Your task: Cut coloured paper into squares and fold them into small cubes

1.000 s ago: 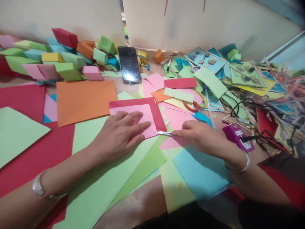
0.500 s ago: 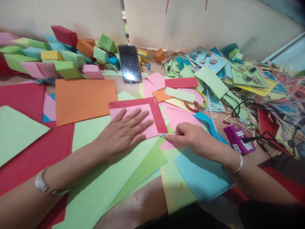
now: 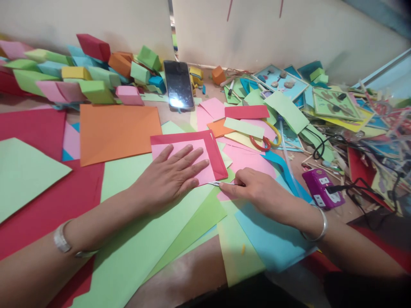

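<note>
My left hand lies flat, fingers spread, on a pink sheet. Under that sheet is a red paper piece, its border showing along the top and right. My right hand is closed around a slim silver blade-like tool, the index finger stretched along it. The tool's tip is at the lower edge of the pink sheet, close to my left thumb. Most of the tool is hidden in the hand, so its exact kind is unclear. A large light green sheet lies beneath.
Folded paper boxes line the back left beside a phone. An orange sheet lies left. Red and yellow scissor handles stick out of scraps. A purple power strip with a black cable stands right, near cluttered sticks and small pictures.
My right hand has moved slightly left, carrying the tool's tip along the lower edge of the pink sheet. My left hand stays pressed on the paper. The camera view has shifted a little.
</note>
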A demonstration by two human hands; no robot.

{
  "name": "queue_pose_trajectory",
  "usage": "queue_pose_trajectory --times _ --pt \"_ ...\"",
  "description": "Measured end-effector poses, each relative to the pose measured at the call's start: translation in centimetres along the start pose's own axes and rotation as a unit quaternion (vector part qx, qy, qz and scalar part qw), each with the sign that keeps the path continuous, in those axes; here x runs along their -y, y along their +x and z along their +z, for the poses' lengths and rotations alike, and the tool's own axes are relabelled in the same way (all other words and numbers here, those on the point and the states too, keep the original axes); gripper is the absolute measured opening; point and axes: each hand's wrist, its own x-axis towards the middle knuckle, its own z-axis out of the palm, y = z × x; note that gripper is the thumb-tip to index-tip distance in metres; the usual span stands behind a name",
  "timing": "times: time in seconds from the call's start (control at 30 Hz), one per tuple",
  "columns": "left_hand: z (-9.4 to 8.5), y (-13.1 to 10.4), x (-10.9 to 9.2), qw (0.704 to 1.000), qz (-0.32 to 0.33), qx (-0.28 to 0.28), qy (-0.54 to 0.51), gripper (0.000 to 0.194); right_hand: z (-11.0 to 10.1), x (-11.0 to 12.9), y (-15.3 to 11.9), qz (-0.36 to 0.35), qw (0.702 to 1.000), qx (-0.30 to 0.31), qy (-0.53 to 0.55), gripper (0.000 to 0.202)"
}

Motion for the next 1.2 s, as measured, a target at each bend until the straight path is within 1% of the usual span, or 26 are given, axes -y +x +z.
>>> queue_pose_trajectory --times 0.17,0.23,0.33,0.47,0.57,0.67,0.73,0.83,0.93,1.07,1.2 --pt "-0.5 0.2 -0.3 0.999 -0.024 0.032 -0.015 0.054 0.2 0.9 -0.1 -0.096 0.989 -0.015 -0.112 0.03" --pt "-0.7 0.2 -0.3 0.999 -0.029 0.041 -0.016 0.054 0.6 1.3 -0.2 -0.106 0.984 -0.03 -0.137 0.03" --pt "-0.7 0.2 -0.3 0.999 -0.025 0.041 -0.009 0.053 1.2 1.8 -0.1 -0.111 0.98 -0.058 -0.157 0.03" --pt "-0.4 0.2 -0.4 0.999 -0.023 0.028 -0.015 0.051 1.4 2.3 0.4 -0.141 0.972 -0.059 -0.177 0.033" --pt "-0.6 0.2 -0.5 0.999 -0.029 0.027 -0.019 0.05 1.2 2.6 0.7 -0.145 0.972 -0.051 -0.177 0.034" --pt "-1.4 0.3 0.0 0.999 -0.013 0.036 -0.032 0.048 1.1 2.8 0.8 -0.142 0.973 -0.052 -0.175 0.035" --pt "-2.1 0.3 0.9 0.999 0.008 0.027 -0.04 0.045 1.1 2.8 0.8 -0.141 0.974 -0.058 -0.17 0.036" --pt "-2.8 0.0 2.5 0.999 0.041 0.015 -0.025 0.039 1.2 2.6 0.7 -0.146 0.974 -0.061 -0.159 0.036" --pt "-2.8 -0.5 3.6 0.997 0.056 0.043 -0.012 0.04 1.3 2.3 0.7 -0.156 0.974 -0.064 -0.155 0.037" --pt "-2.7 -0.7 3.5 0.996 0.039 0.075 -0.018 0.042 1.5 2.3 0.7 -0.159 0.972 -0.067 -0.158 0.037" --pt "-2.8 -0.6 3.1 0.996 0.031 0.087 -0.013 0.042 1.5 3.4 0.9 -0.157 0.975 -0.045 -0.154 0.037"
